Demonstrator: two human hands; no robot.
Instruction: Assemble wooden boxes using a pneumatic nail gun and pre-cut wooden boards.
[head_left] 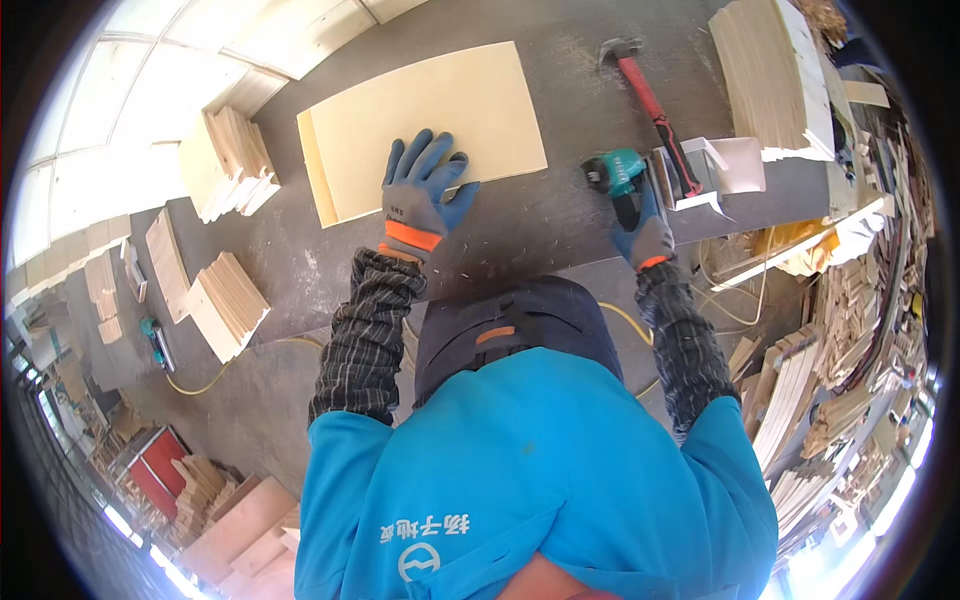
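My left hand (422, 192), in a blue and grey work glove with an orange cuff, lies with spread fingers on the near edge of a pale wooden panel (430, 105). A narrow strip (318, 165) runs along the panel's left end. In my gloved right hand (650, 235) is a teal and black nail gun (622, 172), gripped by its handle. It is just right of the panel, apart from it. A claw hammer (645, 92) with a red and black handle rests beyond it, its grip end over an open white box (690, 172).
Board stacks stand at the back right (765, 75) and at left (228, 165), with another stack (228, 305) nearer. A second teal tool (153, 335) with a yellow hose (205, 388) lies far left. Piles of wood strips (790, 385) fill the right side.
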